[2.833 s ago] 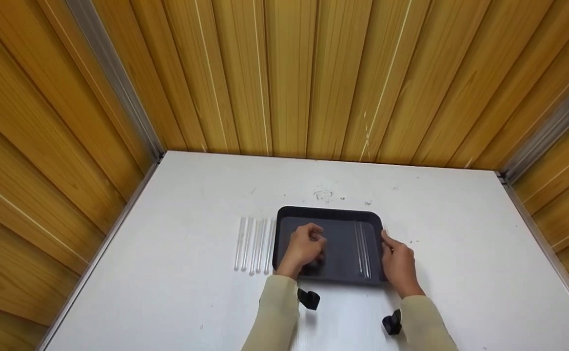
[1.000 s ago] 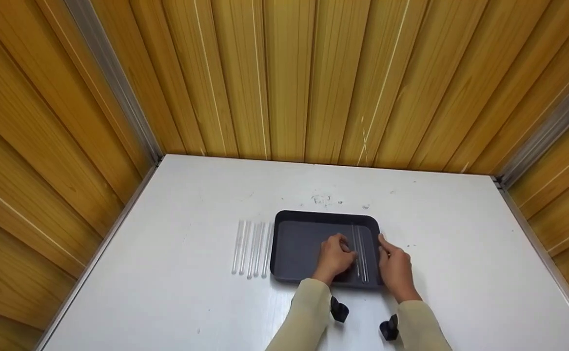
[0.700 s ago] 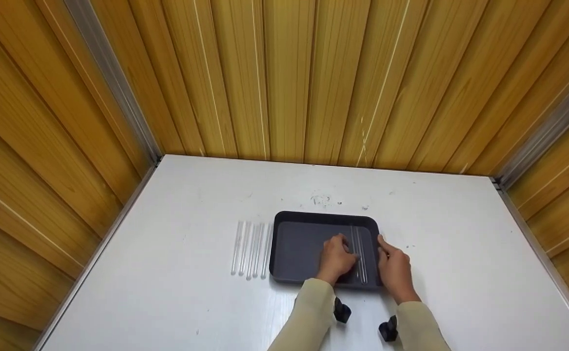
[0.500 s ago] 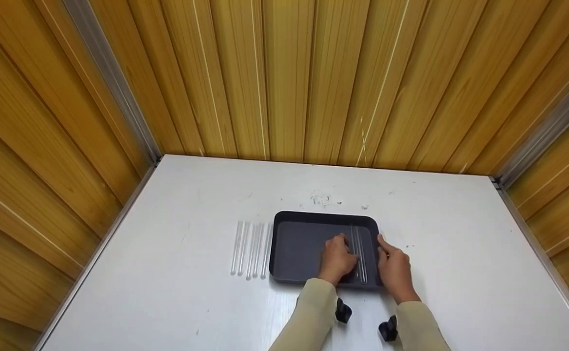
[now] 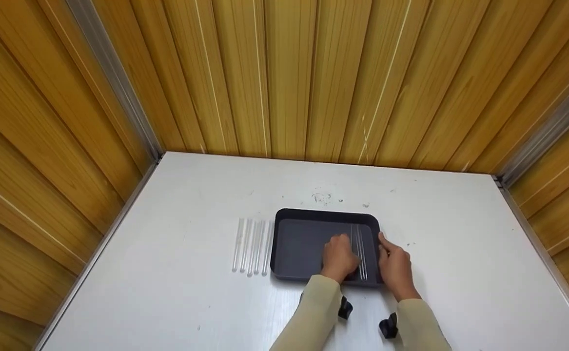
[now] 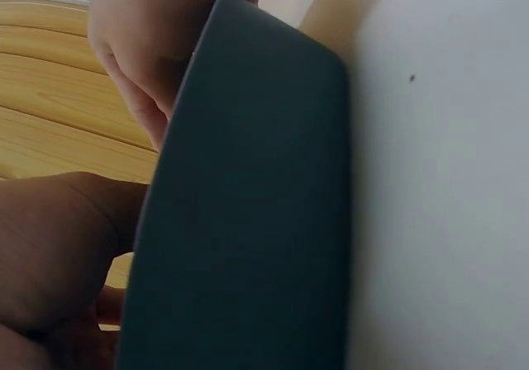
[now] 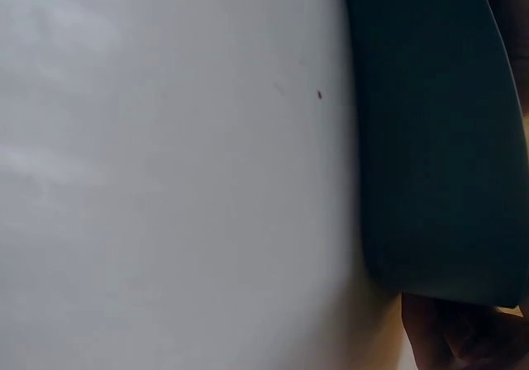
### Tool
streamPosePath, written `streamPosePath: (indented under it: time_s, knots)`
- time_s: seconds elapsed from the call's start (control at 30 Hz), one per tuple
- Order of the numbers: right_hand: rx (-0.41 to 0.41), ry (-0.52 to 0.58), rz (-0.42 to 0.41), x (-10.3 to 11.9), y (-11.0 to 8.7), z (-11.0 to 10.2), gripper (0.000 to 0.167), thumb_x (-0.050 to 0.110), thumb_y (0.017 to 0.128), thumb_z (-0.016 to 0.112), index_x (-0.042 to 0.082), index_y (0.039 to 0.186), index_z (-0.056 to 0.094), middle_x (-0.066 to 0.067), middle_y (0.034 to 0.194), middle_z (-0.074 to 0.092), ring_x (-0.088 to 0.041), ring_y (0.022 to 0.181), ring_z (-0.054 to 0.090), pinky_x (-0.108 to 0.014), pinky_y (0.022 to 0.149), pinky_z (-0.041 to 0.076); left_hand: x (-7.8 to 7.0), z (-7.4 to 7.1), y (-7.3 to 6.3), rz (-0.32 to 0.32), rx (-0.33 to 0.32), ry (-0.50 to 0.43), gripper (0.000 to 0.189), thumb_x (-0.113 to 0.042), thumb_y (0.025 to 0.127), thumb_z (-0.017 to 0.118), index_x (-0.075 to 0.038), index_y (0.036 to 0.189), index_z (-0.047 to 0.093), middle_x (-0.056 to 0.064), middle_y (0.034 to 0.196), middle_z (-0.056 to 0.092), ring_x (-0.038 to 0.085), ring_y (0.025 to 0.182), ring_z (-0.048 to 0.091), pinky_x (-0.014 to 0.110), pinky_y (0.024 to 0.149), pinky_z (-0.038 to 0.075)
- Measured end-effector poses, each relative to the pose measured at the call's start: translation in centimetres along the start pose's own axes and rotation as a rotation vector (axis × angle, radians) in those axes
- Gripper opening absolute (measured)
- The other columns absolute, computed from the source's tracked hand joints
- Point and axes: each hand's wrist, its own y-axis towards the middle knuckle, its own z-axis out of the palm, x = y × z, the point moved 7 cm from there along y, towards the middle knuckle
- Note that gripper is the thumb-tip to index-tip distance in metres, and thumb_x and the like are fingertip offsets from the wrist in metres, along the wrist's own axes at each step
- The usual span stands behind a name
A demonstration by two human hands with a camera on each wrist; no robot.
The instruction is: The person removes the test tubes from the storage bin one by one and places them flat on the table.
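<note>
In the head view my left hand [image 5: 340, 257] is inside the dark grey rectangular tray [image 5: 294, 248], fingers curled down with the thumb at the left one of two clear glass test tubes [image 5: 362, 263]. It pinches that tube, whose lower part it partly covers. My right hand [image 5: 397, 268] grips the tray's right rim, thumb on the edge. The left wrist view shows the tray's outer wall [image 6: 248, 188], my left hand [image 6: 50, 246] at lower left and my right hand [image 6: 157, 31] at the top. Right fingers [image 7: 455, 333] show below the tray corner in the right wrist view.
Several more clear test tubes [image 5: 250, 246] lie side by side on the white table [image 5: 167, 273], just left of the tray. Small dark marks spot the tabletop behind it. Wood-look panel walls [image 5: 289, 83] enclose the table at the back and sides.
My left hand has moved right across the tray to the two tubes, and its thumb has shifted slightly further onto them. The right hand keeps its grip on the rim.
</note>
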Motion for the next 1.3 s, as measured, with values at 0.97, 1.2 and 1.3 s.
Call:
streamPosePath:
  time_s: [0.97,1.2,1.3]
  knots:
    - [0.01,-0.011,0.0,0.0,-0.1,0.6,0.042,0.003,0.099,0.045,0.005,0.141,0.045,-0.019,0.14,0.048,-0.034,0.129,0.049,-0.049,0.099,0.047,3.7,-2.2,-0.1,-0.138,0.302,-0.682,0.028,0.002,0.076,0.072,-0.005,0.102,0.062,0.004,0.09,0.062,0.015,0.056,0.057,0.033,0.053,0.056]
    - [-0.017,-0.014,-0.006,0.1,0.0,0.0,0.041,0.003,0.099,0.045,0.004,0.14,0.047,-0.02,0.14,0.049,-0.036,0.128,0.05,-0.05,0.099,0.046,4.2,-4.1,0.4,-0.115,0.266,-0.748,0.031,0.004,0.074,0.07,-0.002,0.103,0.062,0.006,0.09,0.063,0.013,0.061,0.057,0.029,0.053,0.054]
    - [-0.021,-0.016,-0.001,0.2,0.0,0.0,0.041,0.003,0.099,0.046,0.005,0.14,0.048,-0.019,0.14,0.049,-0.035,0.128,0.05,-0.05,0.099,0.046,4.5,-4.8,0.5,-0.109,0.248,-0.771,0.032,0.006,0.073,0.07,-0.001,0.103,0.062,0.008,0.09,0.064,0.012,0.063,0.057,0.03,0.054,0.056]
